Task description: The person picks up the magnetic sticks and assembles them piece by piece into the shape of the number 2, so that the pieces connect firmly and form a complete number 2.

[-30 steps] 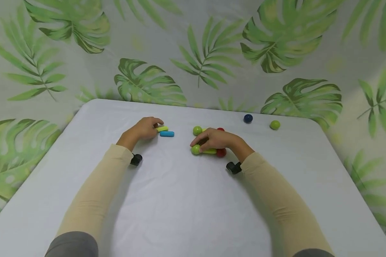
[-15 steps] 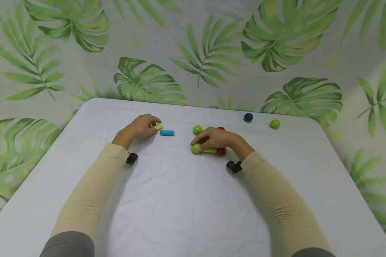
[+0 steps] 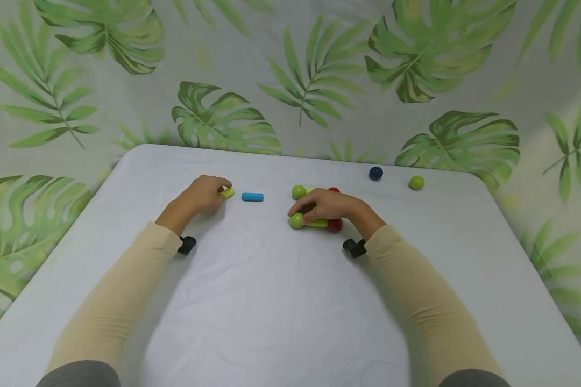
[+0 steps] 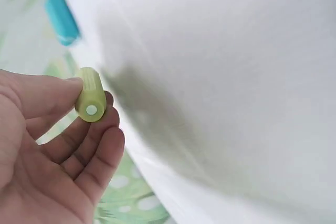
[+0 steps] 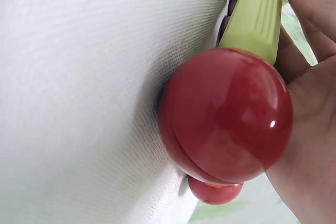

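Observation:
Between thumb and fingertips, my left hand [image 3: 200,194] pinches a short yellow-green rod [image 4: 91,90], whose near end shows a pale round dot. A blue rod [image 3: 253,197] lies on the table to the right of that hand. My right hand [image 3: 336,205] grips a green ball [image 3: 296,221] with its thumb and fingers. That ball sits at one end of another yellow-green rod [image 5: 251,22], and a glossy red ball [image 5: 226,116] is at the other end. Just behind, partly hidden by the right hand, are a second green ball [image 3: 298,192] and red ball [image 3: 334,190] with a yellow-green piece between.
A dark blue ball [image 3: 375,173] and a loose green ball [image 3: 417,183] lie near the table's far right edge. The white-covered table [image 3: 261,301] meets a leaf-print backdrop [image 3: 319,70] behind it.
My left hand has drawn the yellow-green rod leftward, away from the blue rod it lay beside. The right hand keeps its place on the green ball.

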The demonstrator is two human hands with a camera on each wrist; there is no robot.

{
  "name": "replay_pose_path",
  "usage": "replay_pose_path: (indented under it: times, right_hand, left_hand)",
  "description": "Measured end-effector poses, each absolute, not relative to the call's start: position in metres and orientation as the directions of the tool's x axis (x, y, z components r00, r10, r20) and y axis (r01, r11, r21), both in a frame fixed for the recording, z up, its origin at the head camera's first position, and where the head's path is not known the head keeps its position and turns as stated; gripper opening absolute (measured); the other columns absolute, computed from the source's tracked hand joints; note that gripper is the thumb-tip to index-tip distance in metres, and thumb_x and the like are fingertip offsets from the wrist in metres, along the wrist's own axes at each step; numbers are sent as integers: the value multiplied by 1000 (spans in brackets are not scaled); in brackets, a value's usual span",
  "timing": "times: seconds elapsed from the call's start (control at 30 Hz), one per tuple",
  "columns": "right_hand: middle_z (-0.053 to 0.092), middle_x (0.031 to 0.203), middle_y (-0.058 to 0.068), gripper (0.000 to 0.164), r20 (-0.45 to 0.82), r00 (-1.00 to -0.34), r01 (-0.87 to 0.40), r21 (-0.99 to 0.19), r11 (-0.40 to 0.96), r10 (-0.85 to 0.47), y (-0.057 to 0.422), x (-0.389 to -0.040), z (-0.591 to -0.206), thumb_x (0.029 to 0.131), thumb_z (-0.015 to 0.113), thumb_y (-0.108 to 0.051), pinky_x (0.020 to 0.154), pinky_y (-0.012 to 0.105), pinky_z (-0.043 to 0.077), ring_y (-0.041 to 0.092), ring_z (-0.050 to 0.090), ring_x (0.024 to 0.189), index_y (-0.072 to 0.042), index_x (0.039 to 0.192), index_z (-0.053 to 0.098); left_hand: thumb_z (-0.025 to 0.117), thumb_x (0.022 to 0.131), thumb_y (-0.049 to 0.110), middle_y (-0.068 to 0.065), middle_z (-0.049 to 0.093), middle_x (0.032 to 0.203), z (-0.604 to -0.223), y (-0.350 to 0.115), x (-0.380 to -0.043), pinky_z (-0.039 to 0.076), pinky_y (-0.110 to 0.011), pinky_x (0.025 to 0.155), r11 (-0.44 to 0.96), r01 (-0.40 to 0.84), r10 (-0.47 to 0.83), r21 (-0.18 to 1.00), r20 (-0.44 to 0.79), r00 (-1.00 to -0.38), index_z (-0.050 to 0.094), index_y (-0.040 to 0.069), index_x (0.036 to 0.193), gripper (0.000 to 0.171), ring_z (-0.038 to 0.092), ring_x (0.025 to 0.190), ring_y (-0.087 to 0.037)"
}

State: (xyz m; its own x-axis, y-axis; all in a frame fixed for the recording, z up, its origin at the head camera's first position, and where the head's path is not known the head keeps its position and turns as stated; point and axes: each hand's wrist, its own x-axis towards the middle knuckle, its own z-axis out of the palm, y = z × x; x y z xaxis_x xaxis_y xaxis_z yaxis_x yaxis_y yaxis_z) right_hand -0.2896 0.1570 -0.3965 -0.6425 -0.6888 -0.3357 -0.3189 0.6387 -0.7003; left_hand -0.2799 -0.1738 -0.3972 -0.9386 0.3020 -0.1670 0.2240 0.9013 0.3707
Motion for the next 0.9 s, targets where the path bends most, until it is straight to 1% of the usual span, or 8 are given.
replay_pose_path:
  times: [0.1,0.23,0.3,0.37,0.47,0.57,0.67,0.9]
  right_hand:
    - [65,130,0,32,-333,-640,-331,-694,640,-693,157,-292,-394,90,71,-14,106,36,44,17,53,121,-22,122,72]
    - [65,130,1,32,-344,-629,-328,-696,639,-697,157,-292,-393,91,71,-14,105,35,45,18,54,119,-21,122,72]
    - [65,130,1,32,-342,-625,-330,-699,634,-702,157,-292,-394,91,71,-14,105,35,46,18,55,119,-21,122,71]
    - [64,131,1,32,-335,-624,-339,-698,631,-706,157,-291,-395,91,70,-14,105,35,46,17,55,120,-21,122,71]
    - [64,130,1,32,-325,-628,-356,-688,633,-707,157,-291,-396,91,70,-14,104,35,46,17,54,118,-21,123,71]
    - [64,130,0,33,-332,-628,-352,-686,637,-704,156,-291,-396,91,70,-15,104,35,46,17,54,118,-21,123,71]
    - [64,130,1,33,-340,-623,-337,-696,634,-705,156,-292,-397,91,70,-16,105,36,45,17,53,118,-20,124,71]
    - [65,129,3,33,-325,-622,-359,-691,628,-713,156,-293,-396,91,70,-15,103,35,45,18,53,116,-19,124,71]
  left_hand:
    - [49,95,5,-24,64,125,-390,-177,-258,51,-48,92,864,269,344,425,-108,-933,55,5,140,46,62,108,-35]
    - [53,96,6,-20,64,121,-384,-175,-226,51,-36,81,741,307,417,598,-51,-907,55,6,140,44,63,99,-28]
    - [56,96,6,-19,63,122,-385,-172,-212,51,-32,80,655,277,440,704,-56,-896,55,6,140,44,62,98,-24]
    - [59,96,8,-18,61,126,-387,-165,-200,53,-28,81,562,209,453,800,-87,-887,55,7,140,45,62,97,-21]
    - [61,95,8,-20,59,131,-392,-151,-189,55,-25,84,422,105,484,901,-126,-866,53,5,141,47,62,97,-15]
    - [63,94,7,-21,59,131,-398,-135,-182,57,-24,86,305,17,513,952,-149,-845,52,3,141,49,62,98,-11]
    - [63,93,5,-20,60,128,-404,-121,-179,57,-26,86,226,-32,540,974,-153,-828,51,0,140,49,63,97,-9]
    - [63,92,4,-14,65,120,-414,-101,-178,58,-28,87,176,-113,527,978,-191,-828,53,1,139,49,65,92,-8]
